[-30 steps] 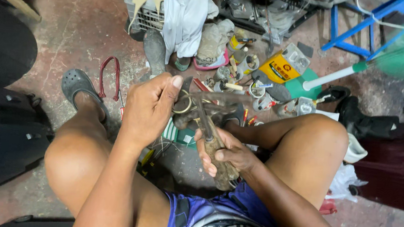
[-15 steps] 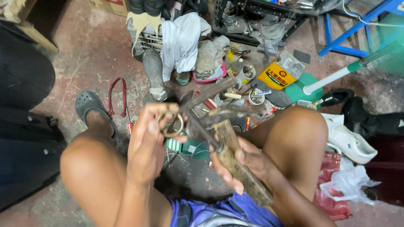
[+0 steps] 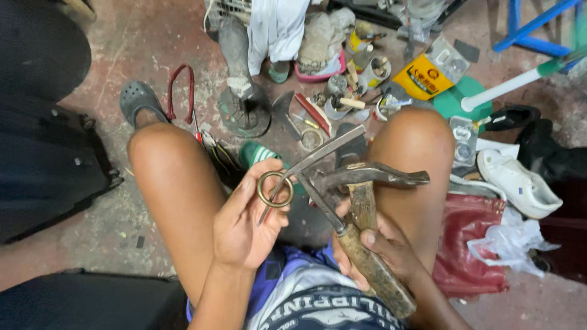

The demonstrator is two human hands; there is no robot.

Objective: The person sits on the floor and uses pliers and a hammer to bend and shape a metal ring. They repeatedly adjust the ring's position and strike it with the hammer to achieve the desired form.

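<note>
My left hand (image 3: 249, 218) holds a small brass ring (image 3: 275, 189) together with a thin metal rod (image 3: 315, 161) that slants up to the right. My right hand (image 3: 372, 246) grips the wooden handle of a claw hammer (image 3: 366, 193) along with a second tool that has a wooden handle (image 3: 376, 270). The hammer's metal head points right, above my right knee. Both hands are raised between my bare knees, over my lap.
On the concrete floor ahead lie a cast-iron shoe last (image 3: 242, 103), red-handled pliers (image 3: 180, 93), small tins and glue pots (image 3: 367, 68), a yellow packet (image 3: 422, 77), white cloth (image 3: 276, 5), a white sneaker (image 3: 518, 183) and a red bag (image 3: 469, 243). Dark bags (image 3: 17, 131) sit left.
Both hands have drawn closer to my lap. The ring and rod now stand apart from the hammer, and the hammer head has swung to the right.
</note>
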